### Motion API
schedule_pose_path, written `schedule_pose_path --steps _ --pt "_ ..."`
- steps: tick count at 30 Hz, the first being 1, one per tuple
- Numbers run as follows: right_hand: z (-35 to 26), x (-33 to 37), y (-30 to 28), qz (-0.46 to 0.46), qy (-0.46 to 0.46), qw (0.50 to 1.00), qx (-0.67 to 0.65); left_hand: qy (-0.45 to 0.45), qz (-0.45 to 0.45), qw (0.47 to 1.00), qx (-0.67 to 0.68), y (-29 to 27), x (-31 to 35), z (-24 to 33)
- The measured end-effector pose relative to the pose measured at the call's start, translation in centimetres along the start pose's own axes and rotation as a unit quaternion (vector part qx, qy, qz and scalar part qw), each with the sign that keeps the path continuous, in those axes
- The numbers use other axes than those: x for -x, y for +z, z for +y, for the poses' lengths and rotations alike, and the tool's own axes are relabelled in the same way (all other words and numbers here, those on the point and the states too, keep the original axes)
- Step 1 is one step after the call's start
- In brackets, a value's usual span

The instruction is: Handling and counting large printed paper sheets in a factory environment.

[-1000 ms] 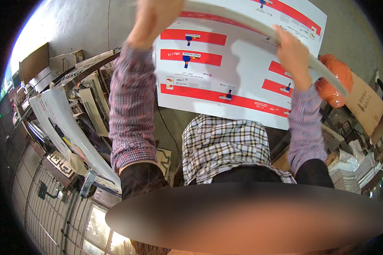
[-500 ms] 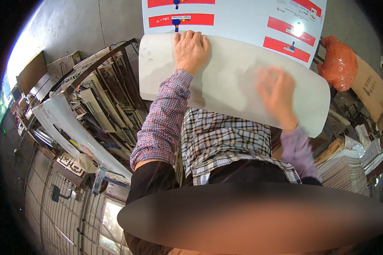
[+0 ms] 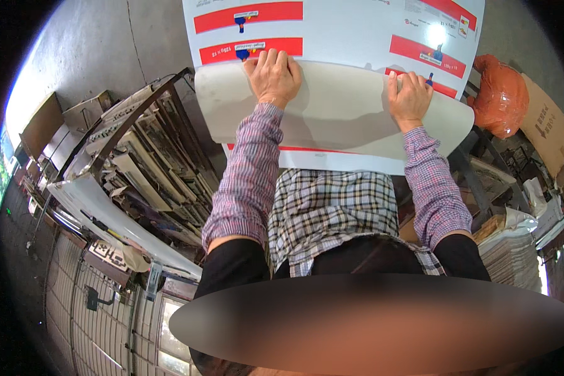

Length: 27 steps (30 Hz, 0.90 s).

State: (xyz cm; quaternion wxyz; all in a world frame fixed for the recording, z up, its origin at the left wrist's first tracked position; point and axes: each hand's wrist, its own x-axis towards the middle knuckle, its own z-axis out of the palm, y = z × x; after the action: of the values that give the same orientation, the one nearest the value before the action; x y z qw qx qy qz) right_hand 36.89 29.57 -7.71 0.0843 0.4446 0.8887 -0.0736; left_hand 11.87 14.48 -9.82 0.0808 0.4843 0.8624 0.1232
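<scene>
A large printed sheet, glossy white with red bands, is bent back over itself so that a wide curved flap of its plain grey underside faces up. My left hand is at the flap's far edge, fingers bent over it. Farther right, my right hand holds the same edge with curled fingers, its thumb toward the left. The undersides of both hands are hidden. Below the flap, close to my apron, shows a strip of white and red printed surface. Whether it is the same sheet I cannot tell.
A metal rack packed with upright boards stands to the left, with a long white curved panel beside it. At the right are an orange plastic bag, a brown cardboard piece and a stack of paper sheets.
My right hand, blurred above the flap before, is now at its far edge. The far edge has come nearer on the left, and a printed strip now shows below the flap.
</scene>
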Motion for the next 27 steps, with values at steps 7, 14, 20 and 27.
schedule_pose_path --steps 7,14,20,27 --pt "4.6 2.3 -1.0 0.043 -0.071 0.991 -0.108 0.003 0.054 0.999 0.007 0.6 0.8 -0.4" --pt "13.3 3.3 -0.2 0.101 0.011 0.994 0.036 -0.013 0.057 0.998 0.007 0.5 0.6 -0.4" --pt "15.5 3.5 0.9 0.112 -0.018 0.994 -0.008 0.012 0.019 0.999 -0.024 -1.2 0.9 -1.7" --pt "17.1 3.7 1.5 0.131 0.018 0.989 -0.062 -0.143 -0.053 0.985 -0.087 -6.4 1.5 -12.3"
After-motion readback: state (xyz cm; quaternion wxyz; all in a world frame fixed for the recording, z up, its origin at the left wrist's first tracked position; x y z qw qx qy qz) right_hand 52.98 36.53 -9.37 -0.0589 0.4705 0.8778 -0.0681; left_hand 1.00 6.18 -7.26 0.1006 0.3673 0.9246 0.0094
